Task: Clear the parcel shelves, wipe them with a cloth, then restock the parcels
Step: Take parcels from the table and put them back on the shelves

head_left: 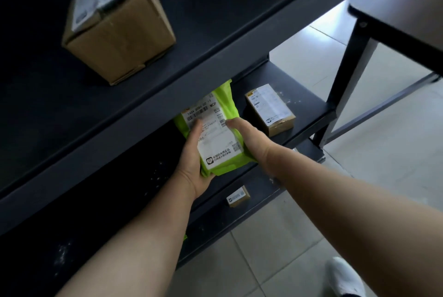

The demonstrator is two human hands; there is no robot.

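While a big box [117, 25] sits on the upper shelf [215, 21] at left, the left grip [191, 162] clasps the green parcel [217, 129] at the front edge of the middle shelf [305, 107], the right grip [248, 136] clasping its other side, a small box [269, 109] just beside.

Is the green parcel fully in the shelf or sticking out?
Sticking out: the green parcel reaches under the upper shelf, but its near end is out at the front edge, gripped by the left hand and right hand.

Mailer [223, 107] left of small box [269, 109], on shelf [304, 105]
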